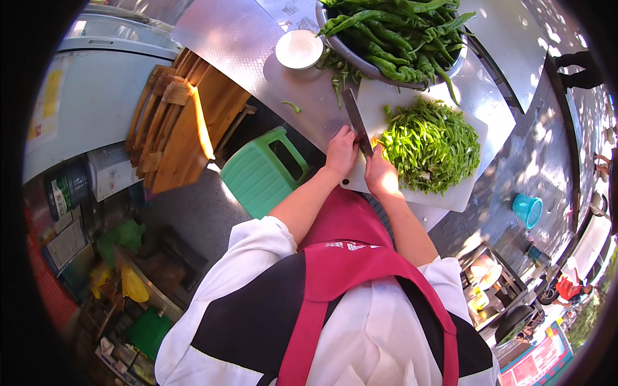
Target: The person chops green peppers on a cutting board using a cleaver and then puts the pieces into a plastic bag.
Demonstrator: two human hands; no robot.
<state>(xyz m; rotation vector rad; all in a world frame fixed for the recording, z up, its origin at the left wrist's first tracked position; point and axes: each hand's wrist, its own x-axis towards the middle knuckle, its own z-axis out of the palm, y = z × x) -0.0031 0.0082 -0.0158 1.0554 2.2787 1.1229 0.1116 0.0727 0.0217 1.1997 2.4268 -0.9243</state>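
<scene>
A kitchen knife (pixel 358 120) points away from me over the near left edge of a white cutting board (pixel 420 197). My right hand (pixel 381 173) is closed around its handle end, beside a small orange bit. My left hand (pixel 342 150) is at the left side of the blade with curled fingers; whether they pinch it is hidden. To the right, a large heap of shredded green peppers (pixel 432 144) lies on the board. Whole long green peppers (pixel 400 41) fill a metal basin (pixel 355 60) behind it. Pepper stem ends (pixel 344 72) lie next to the basin.
A white bowl (pixel 299 49) stands on the metal table (pixel 231 34), left of the basin. Below the table's left edge is a green plastic stool (pixel 260 173). Folded wooden furniture (pixel 178 130) leans farther left. A turquoise basket (pixel 527 211) stands on the floor at right.
</scene>
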